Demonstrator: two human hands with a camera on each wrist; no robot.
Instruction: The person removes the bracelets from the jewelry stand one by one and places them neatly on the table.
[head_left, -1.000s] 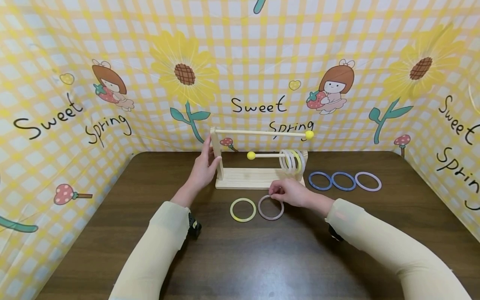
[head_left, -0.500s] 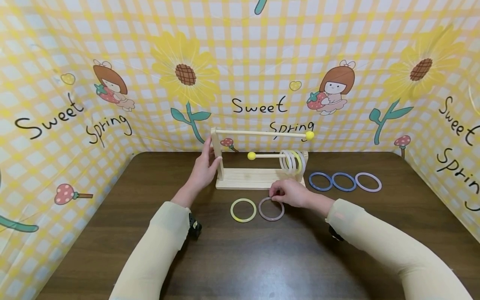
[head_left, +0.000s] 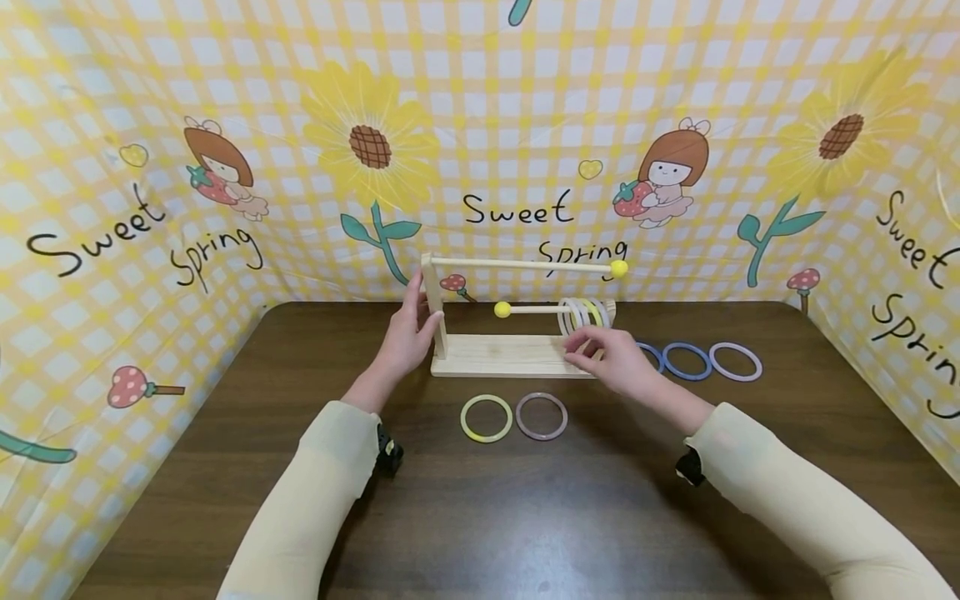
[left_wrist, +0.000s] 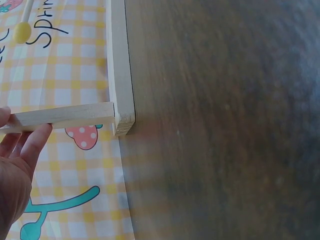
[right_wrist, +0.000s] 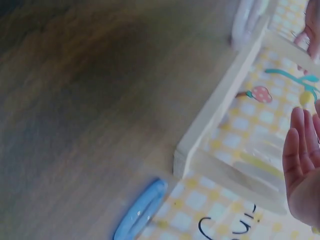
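My left hand (head_left: 405, 337) grips the upright post (left_wrist: 65, 116) of a wooden ring-stacking stand (head_left: 495, 357), thumb on one side and fingers on the other. The stand has two horizontal pegs tipped with yellow balls. Several whitish and yellow rings (head_left: 564, 315) hang on its lower peg (head_left: 532, 310); the upper peg (head_left: 517, 265) carries none. My right hand (head_left: 615, 362) hovers before the stand's right end, fingers loosely bent and holding nothing. It partly hides a blue ring. In front of the stand lie a yellow ring (head_left: 486, 440) and a pale purple ring (head_left: 542, 438).
Right of the stand, a second blue ring (head_left: 688, 380) and a lilac ring (head_left: 738, 380) lie in a row on the brown wooden table (head_left: 480, 517). A yellow checked cloth (head_left: 495, 100) rises behind and at both sides.
My right hand has left the pale purple ring on the table and moved right and away from me, towards the stand's right end. The left hand stays on the post.
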